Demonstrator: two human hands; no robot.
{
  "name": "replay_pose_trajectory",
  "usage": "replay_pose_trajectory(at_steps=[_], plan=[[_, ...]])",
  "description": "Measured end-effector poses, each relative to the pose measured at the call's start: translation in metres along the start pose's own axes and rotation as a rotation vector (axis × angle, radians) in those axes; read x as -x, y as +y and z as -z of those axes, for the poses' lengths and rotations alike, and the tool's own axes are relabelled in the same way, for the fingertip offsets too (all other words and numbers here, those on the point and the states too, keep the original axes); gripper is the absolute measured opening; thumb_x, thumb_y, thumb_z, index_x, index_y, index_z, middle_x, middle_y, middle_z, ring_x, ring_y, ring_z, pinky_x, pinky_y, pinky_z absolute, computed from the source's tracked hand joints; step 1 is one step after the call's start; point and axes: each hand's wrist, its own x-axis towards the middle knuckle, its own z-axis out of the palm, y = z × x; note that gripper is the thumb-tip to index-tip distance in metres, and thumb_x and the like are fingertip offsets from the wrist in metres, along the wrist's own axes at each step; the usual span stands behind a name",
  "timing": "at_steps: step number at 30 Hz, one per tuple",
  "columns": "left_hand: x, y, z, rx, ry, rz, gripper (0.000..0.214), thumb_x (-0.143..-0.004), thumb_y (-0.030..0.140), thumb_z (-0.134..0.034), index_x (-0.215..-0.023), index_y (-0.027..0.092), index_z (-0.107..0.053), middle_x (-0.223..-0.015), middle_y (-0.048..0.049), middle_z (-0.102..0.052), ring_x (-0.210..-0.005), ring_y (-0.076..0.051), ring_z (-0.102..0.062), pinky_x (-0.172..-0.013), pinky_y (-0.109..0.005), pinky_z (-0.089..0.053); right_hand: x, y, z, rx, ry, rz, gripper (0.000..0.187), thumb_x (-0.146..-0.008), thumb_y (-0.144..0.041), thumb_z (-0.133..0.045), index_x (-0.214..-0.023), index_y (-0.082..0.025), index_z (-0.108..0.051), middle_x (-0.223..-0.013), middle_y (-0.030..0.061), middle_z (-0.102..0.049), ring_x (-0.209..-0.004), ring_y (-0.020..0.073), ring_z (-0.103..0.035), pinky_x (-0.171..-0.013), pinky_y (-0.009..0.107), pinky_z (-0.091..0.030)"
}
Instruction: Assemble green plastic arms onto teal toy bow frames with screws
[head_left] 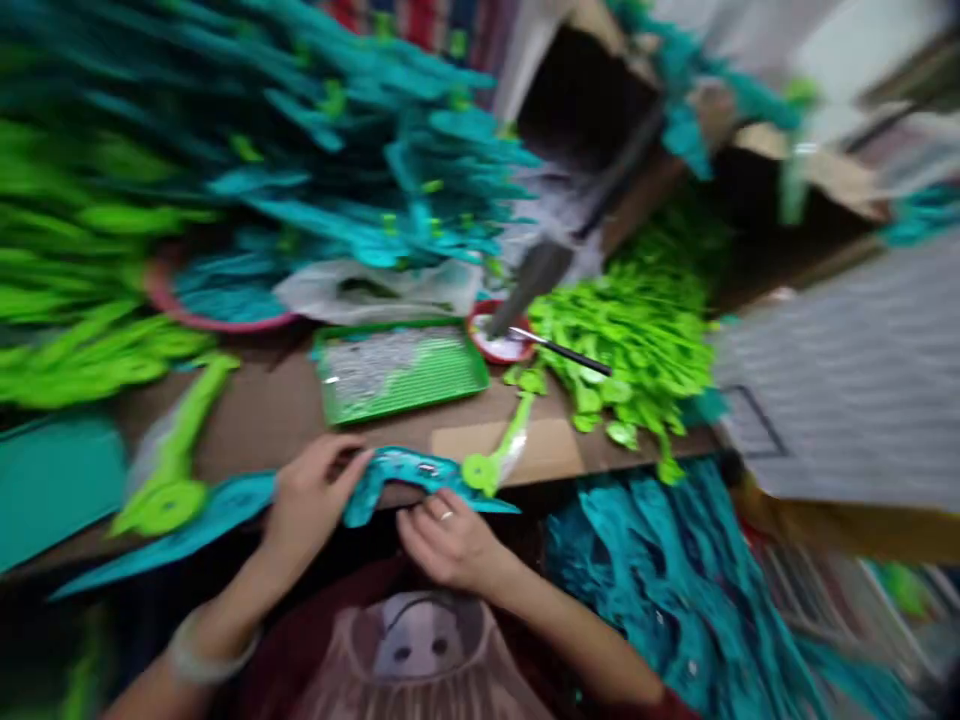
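A curved teal plastic part point(409, 464) with small shiny bits along it lies at the table's front edge, between my hands. My left hand point(315, 495) is closed, its thumb and fingers pinching the part's left end. Wearing a ring, my right hand point(450, 535) is closed too, with its fingertips at the part's lower edge. A lime green part point(495, 450) with a round end rests against the teal part's right side. Left of my left hand lie a larger lime green part point(169, 490) and a long pointed teal part point(202, 520). Motion blur hides fine detail.
Beyond my hands are a green tray point(450, 383) of small grey pieces and a red bowl point(475, 338) with a black-handled tool point(574, 355). A grey tool point(529, 275) hangs above. Piles of teal parts point(360, 170) and green parts point(637, 340) surround the table point(262, 400).
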Motion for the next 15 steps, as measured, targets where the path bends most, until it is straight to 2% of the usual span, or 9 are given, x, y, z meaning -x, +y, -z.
replay_pose_trajectory(at_steps=[1,3,9,12,15], plan=[[0.009,-0.008,0.012,-0.018,0.018,0.046,0.026,-0.097,0.042,-0.061,-0.102,0.017,-0.067,-0.094,-0.0033,-0.071,-0.080,-0.016,-0.068,-0.074,-0.032,-0.058,0.002,0.002,-0.005,-0.016,0.026,-0.001,0.023,-0.097,-0.013,-0.052,-0.112,-0.007,-0.069,-0.089,0.0093,-0.071,-0.082,0.0197,-0.063,-0.081,0.038,-0.053],[0.016,-0.013,0.022,0.008,0.034,0.088,0.021,-0.097,0.039,-0.060,-0.099,0.019,-0.067,-0.091,-0.0025,-0.073,-0.078,-0.016,-0.069,-0.073,-0.030,-0.057,0.005,0.003,-0.011,-0.026,0.063,0.013,0.028,-0.096,-0.011,-0.051,-0.118,-0.003,-0.066,-0.090,0.0119,-0.072,-0.086,0.0224,-0.063,-0.088,0.042,-0.052],[0.008,-0.005,0.024,0.158,-0.030,0.064,0.010,-0.093,0.030,-0.061,-0.096,0.022,-0.065,-0.092,-0.0017,-0.071,-0.080,-0.017,-0.068,-0.074,-0.029,-0.056,0.011,-0.005,-0.010,0.000,0.065,0.016,0.027,-0.094,-0.013,-0.053,-0.116,-0.004,-0.066,-0.087,0.0128,-0.073,-0.086,0.0232,-0.067,-0.086,0.043,-0.055],[0.009,-0.006,0.026,0.141,-0.035,0.038,0.009,-0.094,0.026,-0.058,-0.088,0.022,-0.062,-0.091,-0.0014,-0.069,-0.086,-0.018,-0.067,-0.079,-0.030,-0.055,0.008,0.000,-0.006,0.001,0.033,0.094,0.022,-0.094,-0.012,-0.054,-0.111,-0.005,-0.068,-0.085,0.0121,-0.074,-0.084,0.0231,-0.068,-0.086,0.043,-0.058],[0.011,-0.007,0.025,0.124,-0.024,0.018,0.009,-0.095,0.023,-0.055,-0.096,0.022,-0.064,-0.095,-0.0022,-0.072,-0.091,-0.019,-0.069,-0.085,-0.032,-0.056,0.006,0.008,0.001,0.002,0.010,0.161,0.023,-0.095,-0.012,-0.053,-0.109,-0.003,-0.069,-0.092,0.0152,-0.075,-0.089,0.0244,-0.070,-0.088,0.042,-0.059]])
